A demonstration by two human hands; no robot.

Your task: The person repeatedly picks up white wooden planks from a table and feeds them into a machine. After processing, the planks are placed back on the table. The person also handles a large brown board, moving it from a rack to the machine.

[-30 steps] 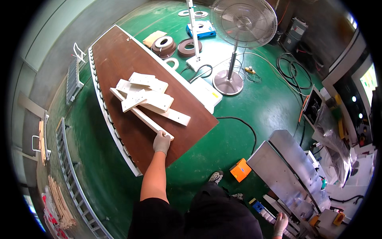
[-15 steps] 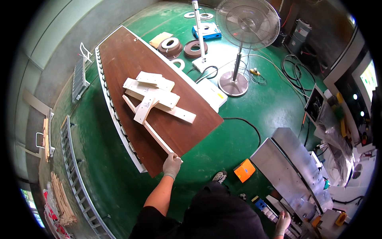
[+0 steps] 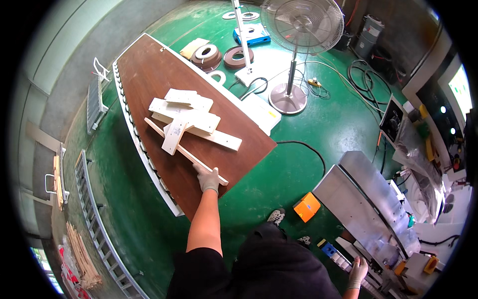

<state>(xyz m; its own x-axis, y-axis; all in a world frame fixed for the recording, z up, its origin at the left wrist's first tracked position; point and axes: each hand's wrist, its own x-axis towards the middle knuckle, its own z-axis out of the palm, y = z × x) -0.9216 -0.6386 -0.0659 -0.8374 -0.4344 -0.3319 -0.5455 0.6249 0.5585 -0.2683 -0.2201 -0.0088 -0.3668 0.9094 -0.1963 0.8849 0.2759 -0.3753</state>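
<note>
A long narrow white strip (image 3: 189, 155) of board lies on the brown tabletop (image 3: 244, 158), angled toward its near corner. Around the near part of this strip my gloved left hand (image 3: 207, 180) is closed, thumb on one side and fingers on the other. A short white board (image 3: 174, 137) with holes lies across the strip, against a loose stack of white boards (image 3: 191, 117). Low at the right, my gloved right hand (image 3: 357, 272) is beside the machine's lower edge, fingers loosely bent and apart, with nothing visible in it.
A metal-topped machine (image 3: 343, 192) stands at my right, with an orange box (image 3: 306, 207) on the green floor by my feet. Beyond the table are a pedestal fan (image 3: 302, 27), edging rolls (image 3: 238, 58) and cables. A roller rack (image 3: 102, 214) runs along the left.
My left hand has moved forward along the strip from its near end, and the strip's near end now lies on the tabletop. My right hand has risen slightly into view.
</note>
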